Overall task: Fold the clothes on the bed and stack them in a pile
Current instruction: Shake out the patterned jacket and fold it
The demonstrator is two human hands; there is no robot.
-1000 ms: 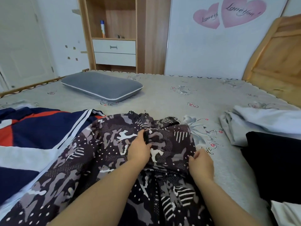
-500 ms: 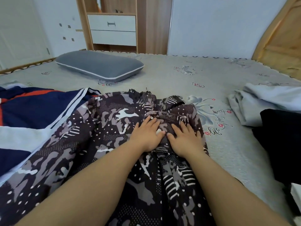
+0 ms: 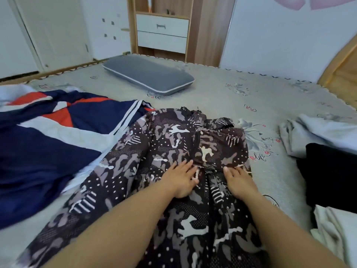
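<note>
Head view: dark camouflage-patterned fabric garment (image 3: 173, 151) is pressed flat on the bed (image 3: 222, 93) by left hand (image 3: 181, 178) and right hand (image 3: 239, 180), fingers straight.

The near end of the camouflage garment (image 3: 173, 190) runs out past the bottom edge, and both forearms lie across it, hiding the cloth beneath. Under the left hand (image 3: 180, 179) and right hand (image 3: 239, 182) the fabric cannot be seen. The navy, white and red jacket (image 3: 48, 144) is cut off at the left edge, and the camouflage piece overlaps its right side. On the right, the black garment (image 3: 332, 176) and the pale grey garment (image 3: 316, 136) run out of frame, so their shape is unclear. A white cloth (image 3: 336, 235) is clipped at the lower right corner. The pink wall stickers (image 3: 316, 1) are cropped at the top. A small item on the shelf (image 3: 169, 11) is too blurred to identify.
</note>
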